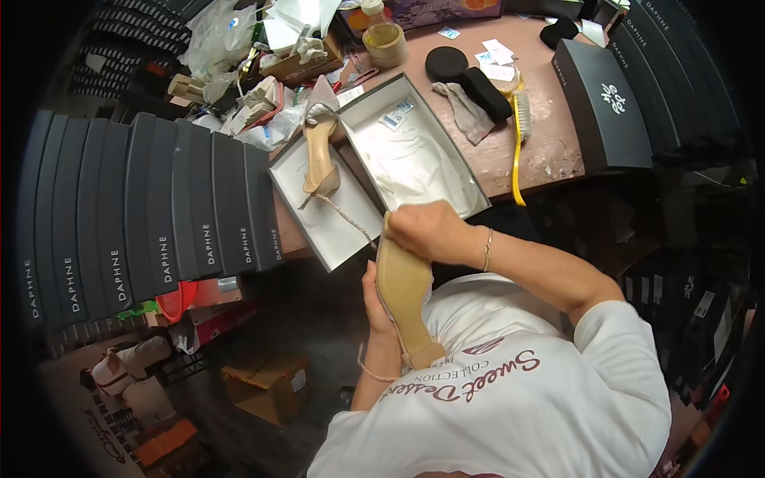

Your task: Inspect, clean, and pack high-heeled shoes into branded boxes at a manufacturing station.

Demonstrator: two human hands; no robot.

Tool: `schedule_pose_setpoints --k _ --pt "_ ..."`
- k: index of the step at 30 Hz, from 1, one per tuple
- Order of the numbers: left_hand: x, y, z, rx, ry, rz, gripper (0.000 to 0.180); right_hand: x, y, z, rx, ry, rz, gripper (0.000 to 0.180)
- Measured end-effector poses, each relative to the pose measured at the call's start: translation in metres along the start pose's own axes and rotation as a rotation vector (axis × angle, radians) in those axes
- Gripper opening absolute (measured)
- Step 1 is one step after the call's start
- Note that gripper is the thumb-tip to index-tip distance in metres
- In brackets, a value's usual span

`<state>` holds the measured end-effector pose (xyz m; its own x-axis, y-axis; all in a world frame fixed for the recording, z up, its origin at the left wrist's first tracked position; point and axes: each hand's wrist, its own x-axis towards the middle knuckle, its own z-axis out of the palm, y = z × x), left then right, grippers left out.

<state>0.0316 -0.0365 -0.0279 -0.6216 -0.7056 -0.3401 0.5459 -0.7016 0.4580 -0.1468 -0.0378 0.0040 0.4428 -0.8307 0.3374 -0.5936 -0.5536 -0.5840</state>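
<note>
A tan high-heeled sandal [401, 280] is held in front of my shirt, its sole turned toward the camera and its heel at the lower end. My left hand [374, 301] is closed around its left side, the fingers partly hidden behind the sole. At the toe end my right hand [434, 229] is closed on the edge, fingertips curled out of sight. A second sandal [320, 155] rests in a shallow white-lined box part [331, 248]. From it a glittery strap [347, 215] stretches toward the held one. Beside it stands a deeper box part [470, 187] with white tissue inside.
Dark shoe boxes [151, 215] stand in a row at the left; more boxes [606, 103] are stacked at the right. On the pink table lie a yellow-handled brush [519, 143], a grey cloth [464, 111], black pads [484, 92] and a tape roll [386, 45]. A cardboard carton [267, 386] sits on the floor.
</note>
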Motion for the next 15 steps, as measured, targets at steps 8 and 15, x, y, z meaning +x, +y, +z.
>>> schedule_pose_setpoints --k 8,15 --pt "-0.002 -0.003 0.0 -0.018 0.007 0.061 0.064 0.03 -0.002 -0.006 -0.11 -0.021 0.09 0.009" --pt "-0.011 0.0 0.002 -0.01 0.112 0.108 0.06 0.052 0.002 0.002 -0.132 -0.009 0.112 0.013"
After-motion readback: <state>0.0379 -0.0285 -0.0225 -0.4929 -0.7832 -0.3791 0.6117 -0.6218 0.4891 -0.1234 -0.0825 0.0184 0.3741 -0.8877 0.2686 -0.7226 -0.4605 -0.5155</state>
